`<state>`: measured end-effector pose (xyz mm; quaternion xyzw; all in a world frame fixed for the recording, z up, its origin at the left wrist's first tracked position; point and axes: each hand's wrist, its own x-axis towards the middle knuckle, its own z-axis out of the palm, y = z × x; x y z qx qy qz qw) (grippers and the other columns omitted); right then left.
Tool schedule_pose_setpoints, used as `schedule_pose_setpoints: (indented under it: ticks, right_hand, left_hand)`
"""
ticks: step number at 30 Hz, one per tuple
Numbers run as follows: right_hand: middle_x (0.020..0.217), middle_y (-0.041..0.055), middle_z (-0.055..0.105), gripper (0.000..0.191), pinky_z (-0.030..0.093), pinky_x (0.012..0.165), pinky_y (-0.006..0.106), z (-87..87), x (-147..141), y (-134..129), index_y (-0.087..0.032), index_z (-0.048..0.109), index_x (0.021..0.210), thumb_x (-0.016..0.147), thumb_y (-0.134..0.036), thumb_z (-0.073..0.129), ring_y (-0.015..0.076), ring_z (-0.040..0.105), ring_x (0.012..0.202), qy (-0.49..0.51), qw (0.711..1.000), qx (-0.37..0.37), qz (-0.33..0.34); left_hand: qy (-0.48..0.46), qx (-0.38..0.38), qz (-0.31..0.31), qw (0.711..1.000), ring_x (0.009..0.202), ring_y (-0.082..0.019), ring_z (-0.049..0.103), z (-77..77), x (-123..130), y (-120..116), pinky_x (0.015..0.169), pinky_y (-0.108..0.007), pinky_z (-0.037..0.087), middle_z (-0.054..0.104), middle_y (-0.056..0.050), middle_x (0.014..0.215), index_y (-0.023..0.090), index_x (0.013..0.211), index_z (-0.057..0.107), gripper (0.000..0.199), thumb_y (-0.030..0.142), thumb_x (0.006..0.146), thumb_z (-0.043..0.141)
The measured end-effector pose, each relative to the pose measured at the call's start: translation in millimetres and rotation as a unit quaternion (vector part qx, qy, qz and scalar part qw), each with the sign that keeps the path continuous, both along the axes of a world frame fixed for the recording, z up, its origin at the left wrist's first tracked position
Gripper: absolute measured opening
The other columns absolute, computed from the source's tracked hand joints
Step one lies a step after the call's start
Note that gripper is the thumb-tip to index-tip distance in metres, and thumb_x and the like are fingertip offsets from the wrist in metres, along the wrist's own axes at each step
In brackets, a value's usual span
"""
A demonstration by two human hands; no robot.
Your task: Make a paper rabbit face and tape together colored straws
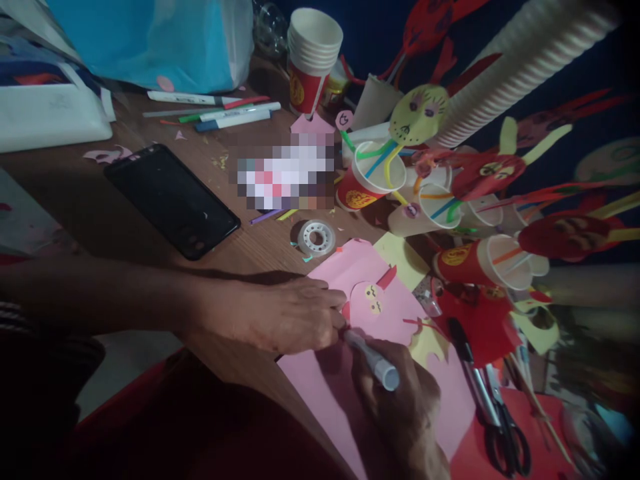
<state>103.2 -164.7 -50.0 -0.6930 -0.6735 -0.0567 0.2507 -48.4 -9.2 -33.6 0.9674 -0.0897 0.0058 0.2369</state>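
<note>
Over the wooden tabletop (263, 257) my right grip (400, 393) clasps a white marker (383, 373), seemingly drawing beside the pink face cutout (361, 298), I cannot tell whether my left grip (285, 317) pinches anything, and steadiness seems needed next.

A phone (173, 200) is lying on the table (270, 250) to the left of the tape roll (305, 238), markers (240, 115) are lying behind the roll to its left, and a stack of cups (303, 87) is standing behind it. To the roll's right, cups (357, 193) are standing with straws (383, 159) sitting in them — and, farther right and before it, scissors (502, 405) are lying. Before the roll, a cut-out (374, 301) is lying on a sheet of paper (403, 307) — the left hand (285, 317) is resting nearer the roll than the right hand (397, 393).
</note>
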Motion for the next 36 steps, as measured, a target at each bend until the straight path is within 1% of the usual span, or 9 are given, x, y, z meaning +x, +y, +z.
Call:
schedule_pose_setpoints:
  ticks: [3, 9, 12, 17, 21, 26, 29, 33, 36]
  right_hand:
    - [0.058, -0.0016, 0.060, 0.016, 0.044, 0.047, 0.019, 8.2, 4.8, -5.6, -0.019, 0.055, 0.078, 0.089, -0.031, 0.052, 0.0106, 0.058, 0.045, -0.005, 1.000, 0.002, -0.009]
    - [0.064, 0.0033, 0.064, 0.018, 0.047, 0.049, 0.025, 22.2, 9.6, -13.1, -0.019, 0.056, 0.082, 0.088, -0.035, 0.052, 0.0168, 0.063, 0.052, -0.038, 0.997, 0.012, -0.060]
    - [0.064, 0.0021, 0.064, 0.013, 0.048, 0.051, 0.024, 19.2, 7.8, -11.0, -0.019, 0.055, 0.083, 0.087, -0.031, 0.054, 0.0159, 0.063, 0.052, -0.018, 0.999, 0.015, -0.028]
    - [0.057, -0.0010, 0.060, 0.013, 0.045, 0.046, 0.020, 6.3, 2.7, -1.3, -0.018, 0.057, 0.079, 0.086, -0.029, 0.057, 0.0124, 0.058, 0.044, -0.011, 0.998, -0.058, 0.008]
    - [0.057, -0.0014, 0.061, 0.014, 0.044, 0.047, 0.019, 1.6, 1.8, -2.7, -0.018, 0.057, 0.078, 0.085, -0.030, 0.058, 0.0113, 0.058, 0.045, -0.015, 0.999, -0.032, -0.011]
    - [0.063, 0.0008, 0.064, 0.018, 0.045, 0.048, 0.022, 15.0, 9.9, -13.0, -0.019, 0.058, 0.079, 0.087, -0.035, 0.054, 0.0134, 0.061, 0.049, -0.034, 0.998, 0.015, -0.044]
    - [0.064, 0.0017, 0.064, 0.016, 0.046, 0.049, 0.023, 20.3, 11.7, -13.2, -0.019, 0.058, 0.080, 0.086, -0.034, 0.056, 0.0146, 0.062, 0.050, -0.041, 0.998, 0.027, -0.049]
    - [0.058, -0.0002, 0.062, 0.015, 0.046, 0.046, 0.022, 12.1, 3.2, -3.6, -0.019, 0.056, 0.080, 0.087, -0.033, 0.054, 0.0140, 0.060, 0.046, -0.005, 1.000, -0.019, -0.011]
    - [0.051, -0.0016, 0.059, 0.020, 0.045, 0.045, 0.021, 6.1, -2.2, 2.8, -0.019, 0.055, 0.073, 0.087, -0.033, 0.053, 0.0132, 0.058, 0.042, -0.001, 0.999, -0.046, -0.020]
  left_hand:
    - [-0.021, 0.002, -0.007, 1.000, 0.091, -0.020, 0.045, -5.0, -1.8, -0.2, 0.069, -0.034, 0.034, 0.060, -0.003, 0.085, 0.018, 0.075, 0.055, 0.004, 0.018, 0.075, 0.059]
    - [-0.050, 0.011, 0.015, 0.999, 0.088, -0.019, 0.046, -15.0, -2.5, -3.5, 0.067, -0.034, 0.033, 0.059, -0.003, 0.082, 0.020, 0.072, 0.054, 0.007, 0.017, 0.075, 0.059]
    - [-0.057, -0.002, 0.017, 0.998, 0.089, -0.019, 0.046, -13.5, -2.0, -4.0, 0.067, -0.034, 0.034, 0.060, -0.003, 0.083, 0.021, 0.072, 0.054, 0.007, 0.019, 0.074, 0.061]
    - [-0.002, 0.003, 0.020, 1.000, 0.085, -0.019, 0.048, -1.5, 1.5, -3.2, 0.066, -0.033, 0.035, 0.060, -0.003, 0.076, 0.020, 0.070, 0.055, 0.010, 0.012, 0.074, 0.059]
    - [-0.008, 0.005, 0.011, 1.000, 0.087, -0.019, 0.047, 0.0, 1.2, -2.6, 0.067, -0.033, 0.035, 0.061, -0.003, 0.079, 0.019, 0.072, 0.056, 0.007, 0.014, 0.075, 0.059]
    - [-0.027, 0.010, 0.010, 1.000, 0.092, -0.020, 0.046, -9.2, -2.1, -3.1, 0.070, -0.033, 0.034, 0.061, -0.002, 0.085, 0.019, 0.075, 0.055, 0.005, 0.016, 0.075, 0.059]
    - [-0.036, 0.007, 0.013, 0.999, 0.089, -0.019, 0.046, -9.5, -2.0, -3.1, 0.068, -0.033, 0.034, 0.061, -0.002, 0.084, 0.019, 0.074, 0.055, 0.007, 0.015, 0.074, 0.060]
    - [-0.030, -0.006, 0.016, 0.999, 0.084, -0.019, 0.049, -1.6, 1.3, -2.8, 0.064, -0.032, 0.035, 0.061, -0.003, 0.075, 0.019, 0.072, 0.056, 0.007, 0.013, 0.073, 0.061]
    - [-0.017, -0.015, 0.024, 0.999, 0.082, -0.019, 0.049, 2.3, 3.1, -2.7, 0.063, -0.032, 0.035, 0.060, -0.002, 0.070, 0.019, 0.068, 0.055, 0.013, 0.008, 0.068, 0.061]
